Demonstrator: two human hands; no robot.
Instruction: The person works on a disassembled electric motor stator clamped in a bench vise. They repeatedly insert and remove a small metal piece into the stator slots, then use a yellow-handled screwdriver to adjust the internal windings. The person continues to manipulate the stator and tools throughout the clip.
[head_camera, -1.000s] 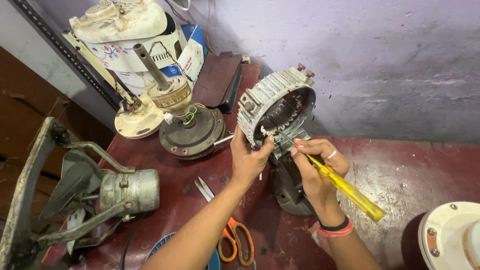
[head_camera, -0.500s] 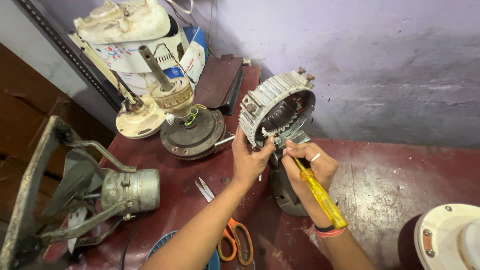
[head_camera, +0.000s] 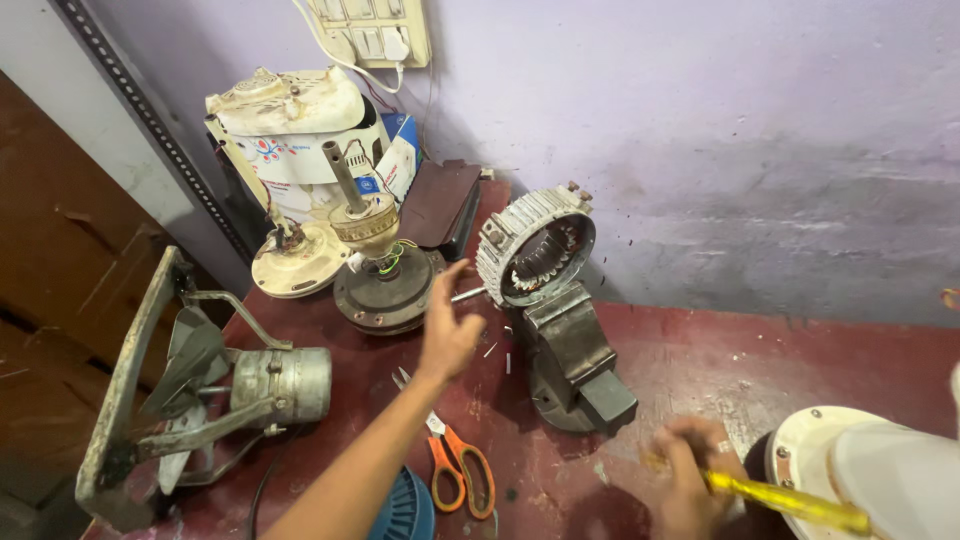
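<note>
- Lilac plaster wall (head_camera: 760, 130) backs a worn dark-red workbench (head_camera: 800, 370), with a white switch panel (head_camera: 372, 30) high on the wall.
- Ribbed grey metal motor stator ring with copper windings (head_camera: 535, 247) stands on edge, clamped on top of a dark bench vise (head_camera: 575, 350) near the wall.
- Left hand (head_camera: 447, 325) hovers just left of the stator, fingers spread wide, holding nothing and not touching it.
- Right hand (head_camera: 690, 475) is low at the bench's front, blurred, closed around a yellow-handled screwdriver (head_camera: 790, 500); its tip seems hidden.
- Round dark motor base with upright shaft (head_camera: 385, 270) sits behind the left hand.
- Orange-handled scissors (head_camera: 455, 465) lie beside the left forearm.
- Grey metal fan motor in a bracket frame (head_camera: 270, 385) rests at the far left.
</note>
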